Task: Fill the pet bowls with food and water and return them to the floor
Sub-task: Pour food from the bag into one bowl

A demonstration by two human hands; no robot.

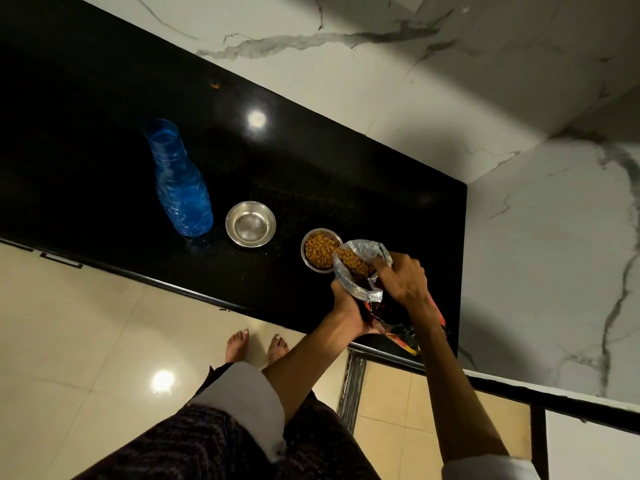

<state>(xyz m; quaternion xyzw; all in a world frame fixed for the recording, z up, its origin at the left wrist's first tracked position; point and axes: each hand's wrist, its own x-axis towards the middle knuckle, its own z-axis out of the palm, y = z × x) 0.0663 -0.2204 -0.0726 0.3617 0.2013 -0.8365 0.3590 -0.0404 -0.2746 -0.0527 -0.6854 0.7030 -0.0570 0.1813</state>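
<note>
Tipping the crinkled food bag (367, 271) mouth-first toward upper left, you've got your left hand (349, 311) wrapped under it and right hand (403, 280) pinching its rim over the kibble-filled steel bowl (320, 251), the other steel bowl (250, 224) and blue bottle (180, 188) lined up leftward near the black counter (311, 168) edge.

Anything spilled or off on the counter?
No spill visible. Kibble sits inside the right bowl; the bag, held by both hands, tips over its rim. The left bowl looks empty or holds clear water, and the blue bottle stands upright and uncapped.
</note>
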